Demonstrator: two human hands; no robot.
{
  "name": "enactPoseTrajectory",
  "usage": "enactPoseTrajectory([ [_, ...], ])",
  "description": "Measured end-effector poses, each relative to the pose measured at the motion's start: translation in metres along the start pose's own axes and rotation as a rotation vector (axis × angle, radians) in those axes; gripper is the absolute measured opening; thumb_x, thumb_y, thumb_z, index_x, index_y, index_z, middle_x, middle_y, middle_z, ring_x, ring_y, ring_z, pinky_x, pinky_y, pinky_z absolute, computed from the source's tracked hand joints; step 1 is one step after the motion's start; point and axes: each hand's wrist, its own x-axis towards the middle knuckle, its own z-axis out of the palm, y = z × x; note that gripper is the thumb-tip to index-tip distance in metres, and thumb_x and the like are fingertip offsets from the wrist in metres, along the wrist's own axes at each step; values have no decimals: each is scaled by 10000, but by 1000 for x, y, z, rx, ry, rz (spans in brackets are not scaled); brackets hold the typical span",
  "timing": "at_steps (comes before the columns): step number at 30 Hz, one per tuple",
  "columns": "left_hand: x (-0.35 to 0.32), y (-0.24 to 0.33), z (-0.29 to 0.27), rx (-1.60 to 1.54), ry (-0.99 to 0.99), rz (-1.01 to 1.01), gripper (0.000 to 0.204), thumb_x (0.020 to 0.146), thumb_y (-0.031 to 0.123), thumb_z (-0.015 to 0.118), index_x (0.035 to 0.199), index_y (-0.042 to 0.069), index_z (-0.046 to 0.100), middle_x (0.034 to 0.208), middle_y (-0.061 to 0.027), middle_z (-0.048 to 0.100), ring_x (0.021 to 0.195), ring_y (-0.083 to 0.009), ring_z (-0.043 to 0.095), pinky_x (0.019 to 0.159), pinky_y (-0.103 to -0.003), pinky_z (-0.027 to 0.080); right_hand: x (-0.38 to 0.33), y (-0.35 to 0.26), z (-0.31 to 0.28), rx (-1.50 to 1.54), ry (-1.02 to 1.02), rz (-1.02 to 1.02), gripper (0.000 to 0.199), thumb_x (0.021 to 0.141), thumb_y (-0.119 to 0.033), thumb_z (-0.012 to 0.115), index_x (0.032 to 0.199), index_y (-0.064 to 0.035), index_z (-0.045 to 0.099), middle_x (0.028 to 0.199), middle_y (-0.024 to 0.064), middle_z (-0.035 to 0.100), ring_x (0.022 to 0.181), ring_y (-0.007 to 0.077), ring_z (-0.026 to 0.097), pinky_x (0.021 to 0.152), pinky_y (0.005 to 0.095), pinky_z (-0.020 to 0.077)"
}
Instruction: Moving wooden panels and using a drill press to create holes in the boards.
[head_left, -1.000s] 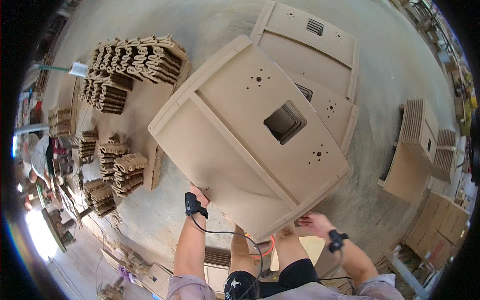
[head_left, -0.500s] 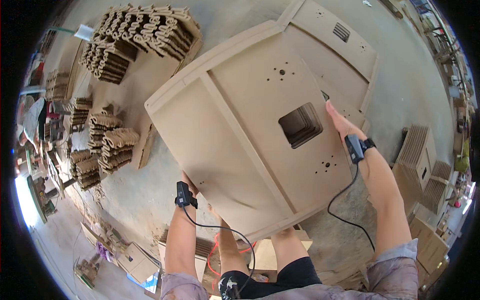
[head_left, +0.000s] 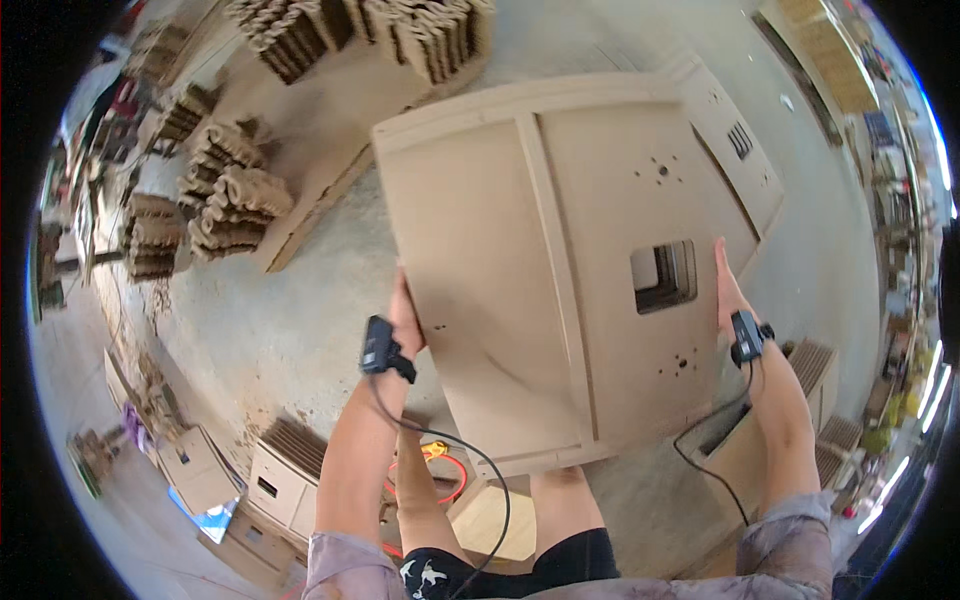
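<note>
Left hand (head_left: 403,318): along the brown panel's (head_left: 490,230) left edge, fingers partly hidden
Right hand (head_left: 731,295): against its right edge
Square cutout (head_left: 664,276): just left of the right hand
Stacked wavy pieces (head_left: 235,205): beyond the left hand, leftward
Red hose (head_left: 464,480): bodyward of both hands

The left forearm (head_left: 355,455) comes in from 7 o'clock and leans a little toward 1, its left hand (head_left: 405,318) lying at 9 o'clock of centre—how far the fingers curl is hard to tell. The right forearm (head_left: 783,420) enters from 4 o'clock and tilts toward 11; the right hand (head_left: 731,290) stands at 3 o'clock, palm turned inward, fingers almost straight and pointing toward 12.
</note>
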Motion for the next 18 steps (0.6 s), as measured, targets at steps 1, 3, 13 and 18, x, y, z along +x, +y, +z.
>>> enactPoseTrajectory([
  [1,2,-2,-3,74,45,12,628,829,564,315,1220,85,427,1190,-99,487,1056,-274,480,876,-417,400,-3,2,0,15,-12,0,650,839,-578,349,1293,-112,342,1277,55,412,1109,210,424,927,365,351],
  [3,-1,-5,-2,27,57,34,607,840,538,301,1214,79,434,1181,-108,492,1044,-276,488,868,-418,405,-14,9,-2,28,-32,-11,652,839,-577,348,1299,-115,334,1283,55,405,1113,216,422,933,373,347],
  [13,-128,-5,-73,-118,201,89,519,871,419,275,1159,30,463,1066,-142,543,953,-293,543,815,-399,454,-94,53,69,-37,12,57,607,846,-548,379,1273,-117,367,1243,37,433,1110,191,428,907,363,382],
  [18,-176,-1,-140,-227,315,36,538,873,431,242,1171,36,453,1112,-145,520,1004,-279,515,849,-404,432,-84,71,141,-106,-159,230,626,850,-539,381,1272,-76,361,1263,42,414,1125,188,412,921,346,368],
])
